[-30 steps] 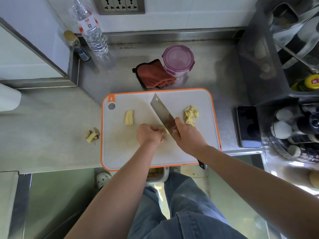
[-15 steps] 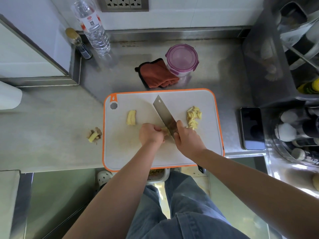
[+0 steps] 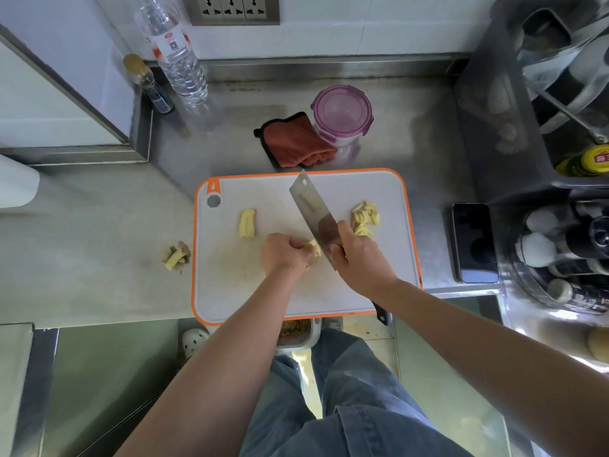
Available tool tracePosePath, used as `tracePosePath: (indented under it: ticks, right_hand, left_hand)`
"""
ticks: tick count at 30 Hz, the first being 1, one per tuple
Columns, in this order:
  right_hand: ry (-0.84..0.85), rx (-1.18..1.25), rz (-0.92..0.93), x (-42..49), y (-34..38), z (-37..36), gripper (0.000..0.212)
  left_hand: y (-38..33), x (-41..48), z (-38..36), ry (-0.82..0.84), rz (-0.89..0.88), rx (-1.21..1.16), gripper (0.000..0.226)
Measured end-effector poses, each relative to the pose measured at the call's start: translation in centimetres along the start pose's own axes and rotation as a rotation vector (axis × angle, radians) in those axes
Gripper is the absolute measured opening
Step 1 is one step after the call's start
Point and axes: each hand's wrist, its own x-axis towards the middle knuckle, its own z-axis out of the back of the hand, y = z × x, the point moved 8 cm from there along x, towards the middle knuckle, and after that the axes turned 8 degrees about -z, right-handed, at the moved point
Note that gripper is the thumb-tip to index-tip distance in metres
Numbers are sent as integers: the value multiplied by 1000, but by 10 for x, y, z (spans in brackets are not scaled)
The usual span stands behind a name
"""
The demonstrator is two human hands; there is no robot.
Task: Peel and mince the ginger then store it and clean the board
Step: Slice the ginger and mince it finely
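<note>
Little has changed: my left hand (image 3: 285, 255) still curls on the ginger piece (image 3: 313, 248), and my right hand (image 3: 359, 258) grips the cleaver (image 3: 313, 212) just right of it. Slices (image 3: 364, 219) lie beyond my right hand; I judge cutting only midway.

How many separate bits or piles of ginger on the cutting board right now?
3: a peeled chunk on the left of the cutting board, a piece held by the left hand beside the cleaver, and a sliced pile at right. More may hide under that hand.

left grip (image 3: 283, 256) pinches ginger piece (image 3: 315, 248) | right grip (image 3: 360, 260) holds cleaver (image 3: 312, 209), edge apparently against it | cutting board (image 3: 230, 291) beneath
</note>
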Motion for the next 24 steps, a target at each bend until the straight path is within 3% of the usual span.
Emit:
tracePosePath:
  ticks: [17, 24]
  right_hand:
    - [89, -58, -91, -4, -5, -18, 10]
    - [63, -128, -86, 1, 2, -23, 9]
  left_hand:
    - [-3, 2, 0, -1, -17, -9, 30]
    - [-3, 5, -1, 4, 14, -4, 22]
